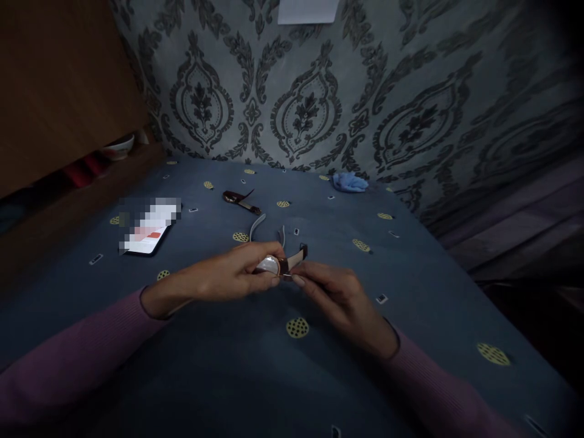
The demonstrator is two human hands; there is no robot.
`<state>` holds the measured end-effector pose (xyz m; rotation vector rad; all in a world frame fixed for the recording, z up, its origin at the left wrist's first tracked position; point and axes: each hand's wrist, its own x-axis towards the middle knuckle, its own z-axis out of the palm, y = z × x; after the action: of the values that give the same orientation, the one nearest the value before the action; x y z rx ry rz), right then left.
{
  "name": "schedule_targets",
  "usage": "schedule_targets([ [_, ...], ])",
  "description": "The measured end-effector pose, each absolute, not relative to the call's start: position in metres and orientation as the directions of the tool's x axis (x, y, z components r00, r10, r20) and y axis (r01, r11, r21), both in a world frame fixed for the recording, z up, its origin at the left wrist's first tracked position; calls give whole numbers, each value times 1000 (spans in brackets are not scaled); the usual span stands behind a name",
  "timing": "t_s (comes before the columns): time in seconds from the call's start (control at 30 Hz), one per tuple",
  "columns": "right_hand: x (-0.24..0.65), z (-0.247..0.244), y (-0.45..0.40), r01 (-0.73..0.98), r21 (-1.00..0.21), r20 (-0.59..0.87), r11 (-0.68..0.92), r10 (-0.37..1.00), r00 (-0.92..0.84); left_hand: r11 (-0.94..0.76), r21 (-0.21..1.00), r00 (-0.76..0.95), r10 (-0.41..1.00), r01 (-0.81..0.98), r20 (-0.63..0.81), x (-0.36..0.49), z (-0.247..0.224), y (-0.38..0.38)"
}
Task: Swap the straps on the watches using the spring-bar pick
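My left hand (pixel 237 266) is closed around the case of a wristwatch (pixel 268 265), which shows a pale round face of silvery colour. A brown strap with a light inner side (pixel 296 259) sticks out from the case to the right, its buckle end pointing up. Close against the strap's joint, my right hand (pixel 335 292) pinches a thin metal pin (pixel 286 275) between thumb and fingers. Its tip meets the watch near my left thumb. Just behind the hands stands a curved grey strap (pixel 257 226), partly hidden by my left hand.
Farther back lies another watch with a dark brown strap (pixel 239 199). A phone with a lit screen (pixel 152 240) is at left. A crumpled blue cloth (pixel 350 182) lies by the patterned wall. A wooden shelf (pixel 132 164) holding a bowl (pixel 118 148) borders the left side.
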<state>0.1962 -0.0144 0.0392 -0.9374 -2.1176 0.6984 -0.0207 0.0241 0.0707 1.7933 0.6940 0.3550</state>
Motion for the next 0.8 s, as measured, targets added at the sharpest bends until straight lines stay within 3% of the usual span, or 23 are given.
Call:
schedule_targets([
  [0.47,196,41,-14,421,-555,473,718,688,-550,-306,893,776,627,331,-72,-21,74,22],
  [0.8,195,30,-19,604,-208,567,770,598,-566,-370,813,749,652,450,-118,-19,71,21],
])
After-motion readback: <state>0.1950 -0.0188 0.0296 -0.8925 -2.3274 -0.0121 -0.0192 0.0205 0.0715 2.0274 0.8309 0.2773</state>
